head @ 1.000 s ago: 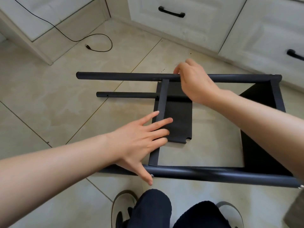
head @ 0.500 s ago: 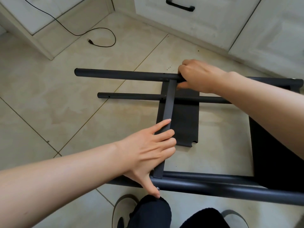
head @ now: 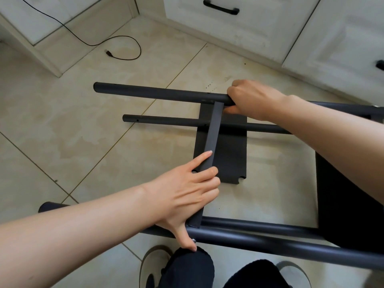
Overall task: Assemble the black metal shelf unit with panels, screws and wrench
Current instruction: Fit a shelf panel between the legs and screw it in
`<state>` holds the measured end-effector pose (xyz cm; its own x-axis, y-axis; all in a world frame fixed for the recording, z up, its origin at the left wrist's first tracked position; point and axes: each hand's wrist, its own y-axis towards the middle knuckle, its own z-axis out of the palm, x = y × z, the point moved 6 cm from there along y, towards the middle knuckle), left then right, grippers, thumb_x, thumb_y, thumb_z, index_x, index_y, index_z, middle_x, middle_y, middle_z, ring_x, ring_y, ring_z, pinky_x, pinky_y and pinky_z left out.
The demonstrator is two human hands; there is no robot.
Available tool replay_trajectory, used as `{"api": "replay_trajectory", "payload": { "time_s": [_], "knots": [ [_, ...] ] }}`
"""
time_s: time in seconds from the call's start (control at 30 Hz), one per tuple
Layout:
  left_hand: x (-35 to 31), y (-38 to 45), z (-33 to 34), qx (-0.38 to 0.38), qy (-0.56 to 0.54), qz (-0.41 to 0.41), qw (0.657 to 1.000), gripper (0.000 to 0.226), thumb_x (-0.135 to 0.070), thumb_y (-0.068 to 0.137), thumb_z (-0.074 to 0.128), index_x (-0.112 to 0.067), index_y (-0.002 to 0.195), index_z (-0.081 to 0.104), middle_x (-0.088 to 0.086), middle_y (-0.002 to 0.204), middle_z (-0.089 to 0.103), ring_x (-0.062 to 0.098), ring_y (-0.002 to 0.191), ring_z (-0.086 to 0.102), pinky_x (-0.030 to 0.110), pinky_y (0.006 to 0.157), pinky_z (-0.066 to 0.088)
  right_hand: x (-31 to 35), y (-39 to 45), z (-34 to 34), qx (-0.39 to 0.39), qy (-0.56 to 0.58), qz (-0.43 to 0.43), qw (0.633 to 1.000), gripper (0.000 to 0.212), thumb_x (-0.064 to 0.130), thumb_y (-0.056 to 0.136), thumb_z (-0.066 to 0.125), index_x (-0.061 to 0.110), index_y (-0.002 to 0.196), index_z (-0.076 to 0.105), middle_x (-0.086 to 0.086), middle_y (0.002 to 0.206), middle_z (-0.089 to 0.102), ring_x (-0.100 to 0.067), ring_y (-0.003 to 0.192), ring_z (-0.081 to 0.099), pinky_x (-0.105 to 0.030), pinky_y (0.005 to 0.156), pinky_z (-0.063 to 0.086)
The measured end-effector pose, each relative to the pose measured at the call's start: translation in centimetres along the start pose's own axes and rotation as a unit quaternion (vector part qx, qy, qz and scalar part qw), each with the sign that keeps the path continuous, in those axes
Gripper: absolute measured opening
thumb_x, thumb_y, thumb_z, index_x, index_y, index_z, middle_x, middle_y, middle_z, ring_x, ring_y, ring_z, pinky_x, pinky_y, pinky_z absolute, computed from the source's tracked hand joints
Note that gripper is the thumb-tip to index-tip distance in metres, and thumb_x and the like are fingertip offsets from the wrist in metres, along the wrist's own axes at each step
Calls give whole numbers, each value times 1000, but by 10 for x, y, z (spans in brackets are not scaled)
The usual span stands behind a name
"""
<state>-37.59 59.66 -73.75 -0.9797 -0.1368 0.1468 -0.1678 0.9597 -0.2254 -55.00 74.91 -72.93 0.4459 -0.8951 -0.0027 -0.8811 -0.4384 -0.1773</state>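
Head view: beige tile floor (head: 62,142), white cabinets (head: 259,28); left hand (head: 187,196) flat on panel (head: 214,129), right hand (head: 253,98) gripping tube (head: 158,93)

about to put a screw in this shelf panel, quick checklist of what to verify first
1. Panel edge spans from the far pole to the near pole: ok.
2. Right hand grips the far pole at the joint: ok.
3. Left hand steadies the panel edge, thumb on the near pole: ok.
4. Screw holes lined up: cannot tell.
5. Screws and wrench within reach: not ok, none in view.
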Motion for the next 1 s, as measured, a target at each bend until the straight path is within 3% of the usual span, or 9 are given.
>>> {"api": "replay_trajectory", "payload": {
  "time_s": [0.13, 0.2, 0.27, 0.4, 0.5, 0.6, 0.77, 0.9, 1.0],
  "knots": [
    [-1, -1, 1, -4, 2, 0, 1000, 97, -100, 61, 43, -6, 84, 51, 10, 94, 49, 33, 107, 50, 61, 120, 14, 3, -5, -4, -20, -40, -57, 997, 48, 46, 99, 45, -1, 101, 53, -13, 93, 44, -25, 66, 40, -29, 60, 23],
    [-2, -3, 1, -13, -3, 0, 1000, 95, -100, 60, 43, -7, 81, 44, 9, 89, 41, 32, 105, 48, 62, 120, 15, 4, -8, -6, -37, -55, -73, 995, 51, 47, 99, 40, -2, 102, 52, -16, 98, 47, -24, 66, 38, -29, 60, 20],
    [-3, -4, 1, -15, -1, -4, 1000, 96, -101, 60, 42, -7, 80, 37, 8, 87, 35, 31, 103, 46, 62, 120, 18, 4, -9, -6, -49, -46, -64, 996, 53, 49, 99, 38, -2, 101, 52, -17, 99, 48, -25, 66, 38, -29, 61, 23],
    [-5, -6, 6, 6, 6, -12, 1000, 98, -100, 63, 40, -5, 86, 52, 10, 96, 49, 32, 107, 48, 63, 121, 15, 3, -7, -4, -62, -22, -31, 997, 60, 56, 96, 39, -2, 95, 55, -15, 92, 48, -27, 66, 42, -35, 60, 30],
    [-5, -6, 3, -9, 1, -20, 1000, 96, -100, 61, 42, -7, 82, 51, 9, 91, 48, 30, 103, 40, 64, 118, 22, 1, -6, -4, -76, -5, 2, 997, 65, 63, 92, 39, 2, 79, 55, -9, 79, 44, -21, 56, 36, -33, 56, 29],
    [-5, -9, 4, -2, -3, -28, 1000, 96, -100, 60, 43, -7, 82, 52, 10, 90, 49, 30, 101, 35, 64, 116, 26, 2, -6, -3, -81, -9, 24, 996, 66, 68, 90, 36, 7, 67, 47, -7, 73, 42, -25, 57, 39, -32, 54, 28],
    [-6, -9, 8, 17, -3, -32, 999, 95, -99, 64, 40, -6, 85, 48, 10, 94, 45, 32, 103, 42, 64, 121, 14, 3, -7, -1, -69, -4, 29, 997, 67, 68, 90, 35, 5, 70, 48, -8, 77, 42, -26, 59, 40, -32, 53, 27],
    [-6, -8, 1, -12, -30, -34, 999, 96, -101, 59, 44, -8, 82, 30, 11, 88, 47, 31, 100, 35, 64, 117, 26, 6, -9, -1, -68, -5, 27, 997, 61, 62, 93, 39, 5, 72, 49, -10, 78, 40, -26, 58, 37, -34, 55, 28],
    [-3, -10, 4, 16, -50, -51, 997, 95, -99, 62, 42, -7, 83, 39, 9, 92, 42, 34, 111, 42, 64, 120, 19, 9, -12, -2, -85, -10, 26, 996, 60, 56, 95, 42, 1, 80, 58, -10, 82, 39, -25, 63, 37, -35, 57, 29]
  ]
}}
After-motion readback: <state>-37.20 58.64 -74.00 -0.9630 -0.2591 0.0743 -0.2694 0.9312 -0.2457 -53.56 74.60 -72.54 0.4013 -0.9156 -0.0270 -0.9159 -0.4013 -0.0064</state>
